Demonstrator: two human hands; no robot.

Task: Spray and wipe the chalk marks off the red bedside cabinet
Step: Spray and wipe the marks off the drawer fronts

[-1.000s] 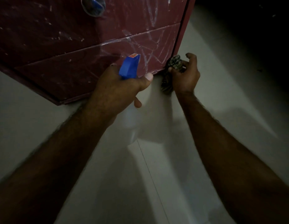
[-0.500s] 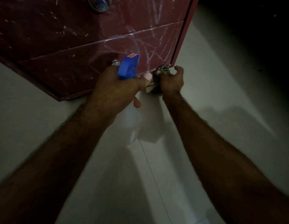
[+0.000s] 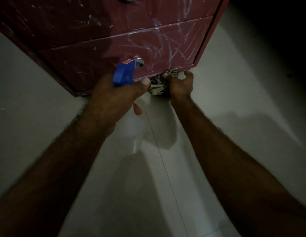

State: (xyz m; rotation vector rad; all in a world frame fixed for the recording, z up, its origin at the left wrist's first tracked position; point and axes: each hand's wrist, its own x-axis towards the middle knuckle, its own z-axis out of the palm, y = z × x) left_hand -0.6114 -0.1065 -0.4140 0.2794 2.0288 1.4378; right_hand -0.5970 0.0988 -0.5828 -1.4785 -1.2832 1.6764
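Cabinet stands on floor, chalk marks over its front. Your left hand grips bottle by lower drawer; your right hand clutches cloth at cabinet's bottom edge, beside left thumb.

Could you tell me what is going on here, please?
A person is cleaning a red cabinet. The left hand holds a spray bottle, its blue head pointing at the lower drawer. The right hand grips a striped cloth at the cabinet's bottom edge, near its right corner. Chalk marks cover both drawer fronts, so most of the wiping is not yet done.
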